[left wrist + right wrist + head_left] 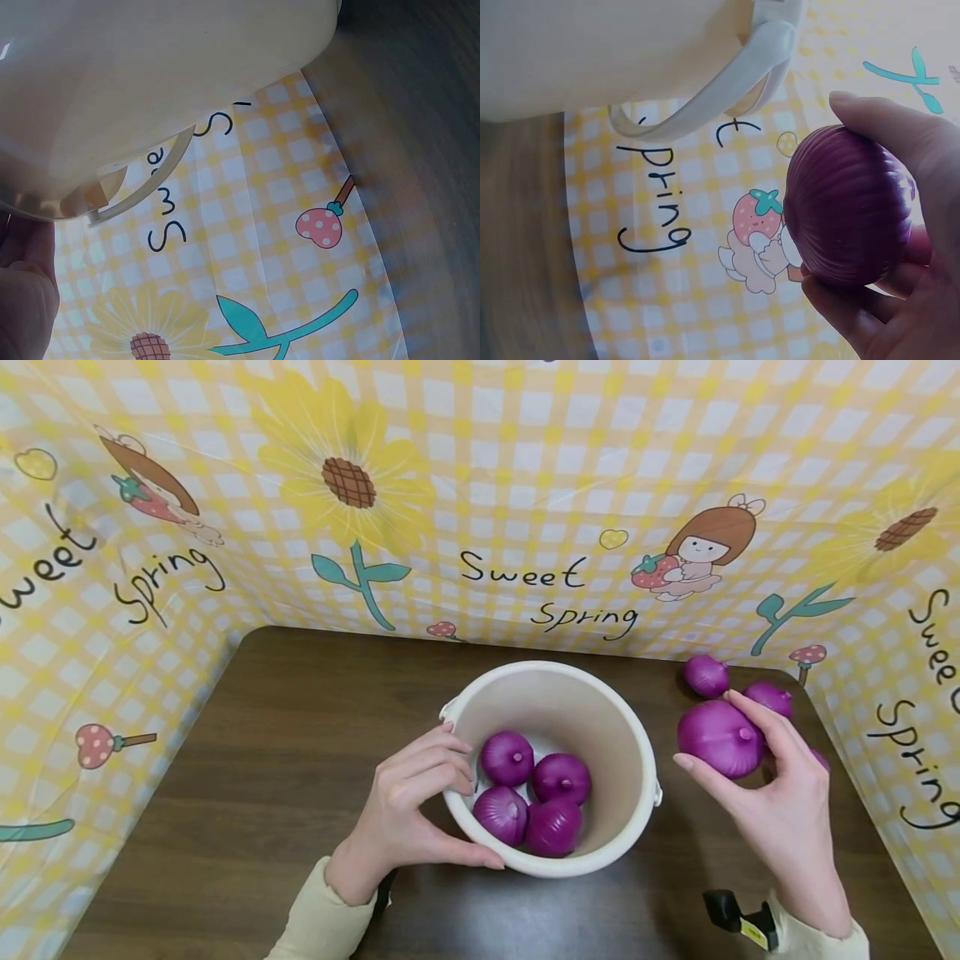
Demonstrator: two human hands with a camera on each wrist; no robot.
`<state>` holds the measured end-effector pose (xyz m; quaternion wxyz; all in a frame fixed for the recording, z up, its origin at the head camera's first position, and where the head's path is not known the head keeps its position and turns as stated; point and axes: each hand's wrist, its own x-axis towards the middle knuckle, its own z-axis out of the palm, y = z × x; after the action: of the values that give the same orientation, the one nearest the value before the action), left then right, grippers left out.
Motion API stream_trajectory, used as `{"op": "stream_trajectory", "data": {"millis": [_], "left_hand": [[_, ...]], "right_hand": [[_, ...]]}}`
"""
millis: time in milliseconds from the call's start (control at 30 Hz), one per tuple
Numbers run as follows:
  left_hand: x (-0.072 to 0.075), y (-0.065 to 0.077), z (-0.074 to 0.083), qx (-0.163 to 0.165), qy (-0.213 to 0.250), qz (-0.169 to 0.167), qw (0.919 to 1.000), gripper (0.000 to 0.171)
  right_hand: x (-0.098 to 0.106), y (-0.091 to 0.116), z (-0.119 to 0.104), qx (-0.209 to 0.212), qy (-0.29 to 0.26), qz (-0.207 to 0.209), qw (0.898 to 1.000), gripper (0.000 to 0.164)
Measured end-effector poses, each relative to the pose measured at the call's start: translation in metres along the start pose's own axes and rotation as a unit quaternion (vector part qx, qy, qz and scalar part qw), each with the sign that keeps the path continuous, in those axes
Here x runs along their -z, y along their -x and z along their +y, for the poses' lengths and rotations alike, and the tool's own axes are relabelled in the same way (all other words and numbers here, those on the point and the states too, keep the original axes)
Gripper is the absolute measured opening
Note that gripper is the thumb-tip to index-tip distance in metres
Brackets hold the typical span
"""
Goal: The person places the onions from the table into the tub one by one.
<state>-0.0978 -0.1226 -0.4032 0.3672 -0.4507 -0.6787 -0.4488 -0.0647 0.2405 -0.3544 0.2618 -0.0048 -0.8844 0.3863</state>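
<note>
A cream bucket (613, 752) stands on the table with several purple onions (562, 778) lying in its bottom. My left hand (408, 806) holds the bucket's left rim, fingers over the edge and thumb along the front. Right of the bucket and apart from it, my right hand (791, 810) grips another purple onion (714, 739) between thumb and fingers, raised above the table. The right wrist view shows that onion (847, 210) close up, near the bucket's wall (607, 60). In the left wrist view, the bucket's handle (161, 176) hangs along its outside.
More purple onions, such as one at the back (707, 676) and another beside it (772, 697), lie at the table's right rear corner, partly behind my right hand. A yellow checked cloth (480, 518) rises around the dark wooden table (300, 710).
</note>
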Motion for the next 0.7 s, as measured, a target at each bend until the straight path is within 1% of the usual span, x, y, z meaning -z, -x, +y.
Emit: {"op": "stream_trajectory", "data": {"millis": [267, 533, 700], "left_hand": [[0.0, 0.0, 0.0, 0.002, 0.0, 0.0, 1.0, 0.063], [0.0, 0.001, 0.0, 0.003, 0.0, -0.001, 1.0, 0.063], [0.0, 0.0, 0.0, 0.003, 0.0, -0.001, 1.0, 0.063]], "right_hand": [[-0.004, -0.003, -0.008, 0.023, -0.016, 0.002, 1.0, 0.089], [-0.004, -0.006, -0.043, 0.043, -0.03, 0.005, 0.999, 0.086], [-0.004, -0.008, -0.051, 0.045, -0.04, 0.004, 0.998, 0.086]]}}
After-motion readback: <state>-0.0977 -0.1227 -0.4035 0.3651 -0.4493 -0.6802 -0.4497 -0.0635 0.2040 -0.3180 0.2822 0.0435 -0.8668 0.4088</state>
